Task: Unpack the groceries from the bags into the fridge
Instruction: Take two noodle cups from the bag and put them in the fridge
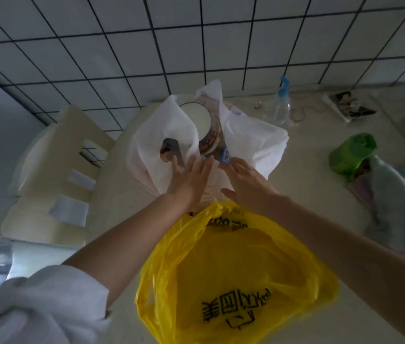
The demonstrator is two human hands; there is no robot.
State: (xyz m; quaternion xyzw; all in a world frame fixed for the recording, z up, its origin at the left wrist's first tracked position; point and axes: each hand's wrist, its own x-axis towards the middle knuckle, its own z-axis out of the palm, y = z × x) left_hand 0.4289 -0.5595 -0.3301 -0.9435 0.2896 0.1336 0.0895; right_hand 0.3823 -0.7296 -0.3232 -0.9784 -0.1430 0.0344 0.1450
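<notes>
White non-woven bag point(171, 135) stands upright on the pale countertop point(308, 184), near the tiled wall point(196, 33), mouth open. Inside, at left, a grey-and-brown object point(169, 148); what it is I cannot tell. Beside it, a tub with a white lid point(195, 117), tilted, its printed side too blurred to read. A small blue item with a barcode point(225, 155) pokes out at the near rim of the bag.

My left hand point(189, 180) rests against the near side of the bag, fingers straight and close together, gripping nothing. My right hand point(248, 184) is just beside it, fingers extended toward the barcoded item, fingertips at its lower edge; whether they pinch it I cannot tell. Left forearm comes out of a rolled white sleeve point(42, 304).

Yellow plastic bag point(233, 281) lies open just nearer me than the white one, black characters printed on it, its lower part cut off by the frame; contents not visible.

Further right on the counter: a clear spray bottle with a blue nozzle point(282, 103) by the wall, a green plastic bag point(350, 155), and a blurred clear plastic bag point(400, 184).
</notes>
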